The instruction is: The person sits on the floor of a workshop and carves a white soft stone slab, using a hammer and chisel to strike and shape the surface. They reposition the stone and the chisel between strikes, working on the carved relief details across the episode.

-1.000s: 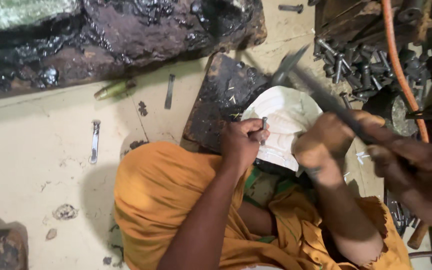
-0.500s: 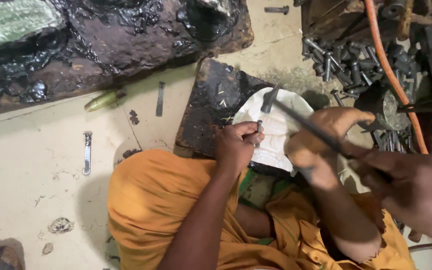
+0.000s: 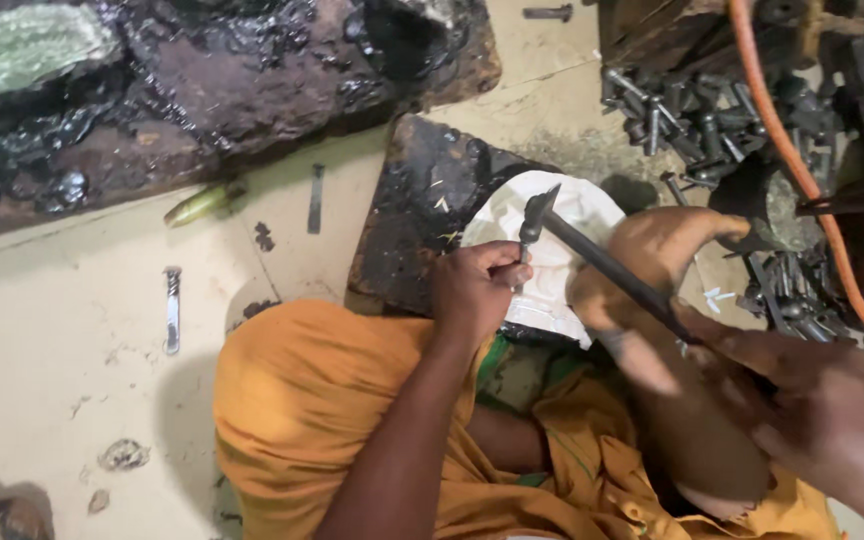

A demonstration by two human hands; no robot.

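Hammer (image 3: 592, 255) head now swung down beside the chisel (image 3: 524, 245), handle running back-right to the right hand (image 3: 802, 395). Left hand (image 3: 472, 290) fingers clenched around the chisel over the white plate (image 3: 572, 215).

The floor (image 3: 62, 380) is pale, stained concrete. Directly ahead of the left hand (image 3: 472, 290), a dark block (image 3: 422, 210) rests on it and carries a white carved piece (image 3: 562, 250). Well to the left of that hand lie a short metal rod (image 3: 172, 308), a flat dark strip (image 3: 316, 198) and a green-yellow tool (image 3: 202, 203). Beyond these, a large black, greasy slab (image 3: 212, 90) spans the floor. Ahead of the right hand (image 3: 802, 400), a heap of metal bolts (image 3: 682, 115) lies beside an orange hose (image 3: 782, 150).
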